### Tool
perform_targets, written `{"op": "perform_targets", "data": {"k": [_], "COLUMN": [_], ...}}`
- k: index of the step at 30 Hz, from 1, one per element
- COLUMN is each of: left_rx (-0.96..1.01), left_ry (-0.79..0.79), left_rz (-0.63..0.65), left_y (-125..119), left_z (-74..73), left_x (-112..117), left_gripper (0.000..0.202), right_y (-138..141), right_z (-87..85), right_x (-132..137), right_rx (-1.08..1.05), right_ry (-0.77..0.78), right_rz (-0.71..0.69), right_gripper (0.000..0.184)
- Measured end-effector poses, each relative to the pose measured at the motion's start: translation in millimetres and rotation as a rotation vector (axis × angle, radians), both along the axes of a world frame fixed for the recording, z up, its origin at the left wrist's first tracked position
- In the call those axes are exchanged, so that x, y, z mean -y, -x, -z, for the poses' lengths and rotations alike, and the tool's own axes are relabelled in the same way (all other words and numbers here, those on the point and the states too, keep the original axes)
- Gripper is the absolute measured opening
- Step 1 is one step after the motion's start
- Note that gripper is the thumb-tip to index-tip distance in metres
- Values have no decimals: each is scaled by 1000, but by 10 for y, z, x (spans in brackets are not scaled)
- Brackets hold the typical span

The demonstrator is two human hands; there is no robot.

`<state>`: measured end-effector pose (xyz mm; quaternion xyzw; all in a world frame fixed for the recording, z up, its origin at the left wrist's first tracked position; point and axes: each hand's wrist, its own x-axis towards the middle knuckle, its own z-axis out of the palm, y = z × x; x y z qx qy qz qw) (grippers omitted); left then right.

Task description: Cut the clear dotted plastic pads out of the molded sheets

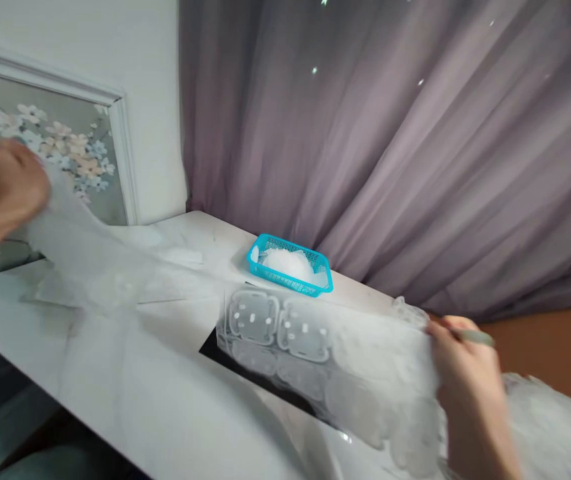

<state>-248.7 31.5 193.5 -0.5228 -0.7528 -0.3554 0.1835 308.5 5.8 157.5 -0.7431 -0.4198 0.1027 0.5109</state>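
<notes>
A long strip of sheer white lace fabric (325, 353) stretches across the white table (30, 327). My left hand (12, 180) is raised at the far left, closed on one end of the fabric and blurred by motion. My right hand (465, 373) is at the lower right, closed on the other end of the fabric. A thin grey-green tool (475, 337) sticks out of its fingers. Embroidered rounded patches with small dots show in the lace where it crosses a dark mat (215, 347).
A turquoise plastic basket (292, 283) holding white material sits near the table's far edge. A purple-grey curtain (390, 147) hangs behind. A framed flower picture (65, 140) is on the wall at left. More lace (555, 427) piles at the lower right.
</notes>
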Motion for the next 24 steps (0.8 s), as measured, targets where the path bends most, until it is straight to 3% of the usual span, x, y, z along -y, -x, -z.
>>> {"op": "perform_targets", "data": {"k": [1,3,4,7,10,12,15,17,19,21,24], "left_rx": [29,78,89,51,-69,-164,-272,-309,-326,-327,-324], "left_ry": [32,118,165,260,290,343,469,517,537,548,572], "left_rz": [-51,-91,-71,73,252,441,744,834,872,901,937], "left_y": [96,161,129,-142,-533,-814,-1190,-1344,-1389,-1341,-1201], "left_z": [68,263,368,600,732,885,1256,1492,1630,1660,1606], "left_x": [-62,-218,-299,-480,-485,-393,-202,-94,-24,2,-13], "left_gripper": [33,43,32,48,50,43,24,15,16,22,28], "right_y": [41,126,158,192,246,415,976,1486,1971,2321,2526], "right_z": [177,548,714,1024,1061,1026,1008,1040,1092,1145,1192], "right_x": [-114,-323,-403,-509,-479,-443,-378,-321,-280,-280,-338], "right_rx": [61,139,181,332,498,595,702,769,837,891,932], "right_ry": [52,163,217,320,326,285,214,177,155,133,71], "right_rz": [-65,-128,-141,-125,-113,-180,-459,-720,-933,-1068,-1196], "right_gripper": [7,5,8,21,27,26,22,20,19,21,25]}}
